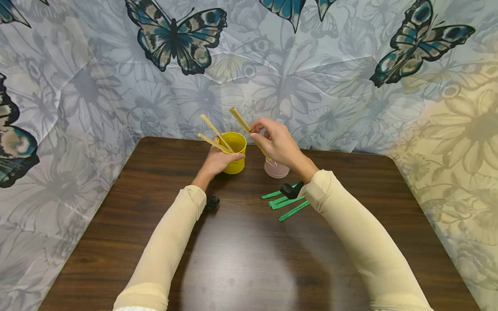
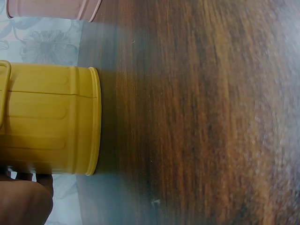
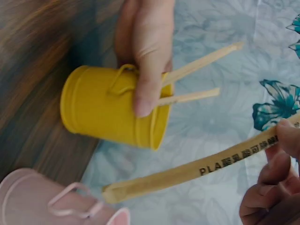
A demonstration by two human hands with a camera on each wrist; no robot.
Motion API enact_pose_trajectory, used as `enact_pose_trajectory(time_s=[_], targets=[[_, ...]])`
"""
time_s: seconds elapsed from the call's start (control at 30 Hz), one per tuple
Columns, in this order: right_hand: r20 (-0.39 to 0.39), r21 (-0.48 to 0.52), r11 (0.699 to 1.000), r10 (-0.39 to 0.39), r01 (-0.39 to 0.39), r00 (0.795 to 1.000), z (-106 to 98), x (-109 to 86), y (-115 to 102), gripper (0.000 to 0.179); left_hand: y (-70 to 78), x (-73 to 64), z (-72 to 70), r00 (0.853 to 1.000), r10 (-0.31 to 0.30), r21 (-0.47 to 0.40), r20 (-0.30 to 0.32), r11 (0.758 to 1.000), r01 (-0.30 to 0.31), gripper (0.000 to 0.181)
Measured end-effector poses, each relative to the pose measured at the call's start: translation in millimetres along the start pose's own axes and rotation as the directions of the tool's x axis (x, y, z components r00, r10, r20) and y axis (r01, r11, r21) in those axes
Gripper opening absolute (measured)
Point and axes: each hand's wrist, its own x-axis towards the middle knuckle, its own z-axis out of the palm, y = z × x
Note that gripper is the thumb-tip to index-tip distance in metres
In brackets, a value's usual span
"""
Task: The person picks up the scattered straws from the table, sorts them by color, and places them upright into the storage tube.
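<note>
My left hand grips a yellow metal bucket at the far side of the table, its thumb along the rim. Two straws in tan paper wrappers lean out of this bucket. Between thumb and fingers, my right hand pinches another paper-wrapped straw printed with "PLA" and further characters. This straw slants beside the yellow bucket, outside it, and its lower end overlaps a small pink bucket in the head view. Part of the pink bucket is hidden behind my right hand.
Several green-wrapped strips lie on the dark wooden table, partly beneath my right wrist and its black camera. A cloth with butterflies and flowers hangs directly behind the table's far edge.
</note>
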Motion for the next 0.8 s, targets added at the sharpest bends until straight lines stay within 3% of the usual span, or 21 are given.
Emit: enact_pose_trajectory(time_s=[0.27, 0.5, 0.8], targets=[[-0.087, 0.077, 0.997, -0.004, 0.010, 0.996, 7.5, 24.4, -13.0, 0.014, 0.0, 0.9, -0.6, 1.000, -0.002, -0.007, 0.011, 1.000, 0.002, 0.088], [-0.204, 0.155, 0.988, 0.012, 0.020, 0.979, 19.1, 44.4, -17.0, 0.014, -1.1, 1.9, -1.3, 1.000, -0.013, -0.025, 0.027, 1.000, 0.014, 0.089], [-0.162, 0.137, 0.990, 0.040, -0.017, 0.986, 38.7, 56.7, -7.8, 0.015, -1.9, 4.0, -3.1, 0.999, 0.004, -0.028, 0.036, 1.000, -0.003, 0.087]])
